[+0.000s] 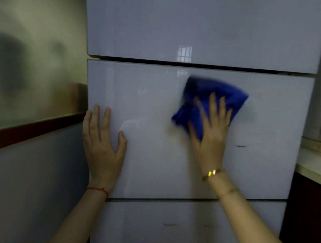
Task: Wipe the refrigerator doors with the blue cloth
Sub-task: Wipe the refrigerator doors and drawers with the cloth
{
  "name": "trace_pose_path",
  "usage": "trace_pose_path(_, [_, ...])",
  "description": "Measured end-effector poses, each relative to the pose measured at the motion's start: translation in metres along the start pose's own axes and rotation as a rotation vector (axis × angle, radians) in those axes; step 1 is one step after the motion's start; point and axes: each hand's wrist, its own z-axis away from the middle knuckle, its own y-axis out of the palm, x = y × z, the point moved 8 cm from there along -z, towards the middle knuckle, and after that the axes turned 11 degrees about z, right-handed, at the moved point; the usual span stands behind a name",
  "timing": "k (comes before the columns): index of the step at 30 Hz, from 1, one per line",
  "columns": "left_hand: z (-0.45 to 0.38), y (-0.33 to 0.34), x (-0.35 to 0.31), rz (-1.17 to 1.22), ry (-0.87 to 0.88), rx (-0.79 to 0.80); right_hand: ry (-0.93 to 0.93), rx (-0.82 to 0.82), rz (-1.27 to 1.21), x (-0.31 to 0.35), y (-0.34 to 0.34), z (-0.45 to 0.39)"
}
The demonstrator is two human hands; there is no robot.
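Observation:
A glossy white refrigerator fills the view with three stacked doors: an upper door (204, 28), a middle door (154, 166) and a lower door (170, 225). The blue cloth (211, 90) is bunched and blurred against the upper right part of the middle door. My right hand (210, 130) lies flat on the cloth with fingers spread, pressing it to the door. My left hand (102, 143) rests flat on the middle door's left edge, fingers apart, holding nothing.
A frosted glass panel (36, 62) with a dark red rail (37, 129) stands to the left of the refrigerator. A pale countertop (312, 166) over a dark cabinet sits at the right. Small dark marks (240, 146) show on the middle and lower doors.

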Motion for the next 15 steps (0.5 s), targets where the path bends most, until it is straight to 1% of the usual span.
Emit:
trace_pose_path(2, [-0.001,0.0,0.0,-0.001,0.01,-0.003,-0.126,0.125,0.014,0.005,0.005,0.066])
trace_pose_path(4, [0.0,-0.001,0.0,-0.006,0.017,-0.005,-0.163,0.194,0.044,-0.012,0.001,0.113])
trace_pose_path(5, [0.0,-0.002,-0.001,-0.009,0.022,-0.012,-0.136,0.185,0.036,-0.027,-0.003,0.116])
trace_pose_path(6, [0.0,-0.002,-0.002,-0.011,0.025,-0.017,-0.068,0.156,0.019,-0.043,-0.008,0.106])
trace_pose_path(9, [0.0,-0.002,-0.004,-0.01,0.022,-0.017,0.255,0.021,-0.029,-0.083,-0.018,0.037])
trace_pose_path(10, [0.0,-0.002,-0.004,-0.008,0.02,-0.014,0.315,-0.009,-0.024,-0.088,-0.019,0.019])
trace_pose_path(11, [0.001,-0.002,-0.004,-0.007,0.017,-0.012,0.329,-0.019,-0.02,-0.085,-0.02,0.012])
trace_pose_path(12, [0.001,-0.002,-0.003,-0.006,0.019,-0.01,0.304,-0.014,-0.024,-0.077,-0.02,0.015])
trace_pose_path(15, [0.001,-0.002,-0.002,0.003,0.024,-0.011,0.24,0.05,-0.102,-0.061,-0.029,0.073])
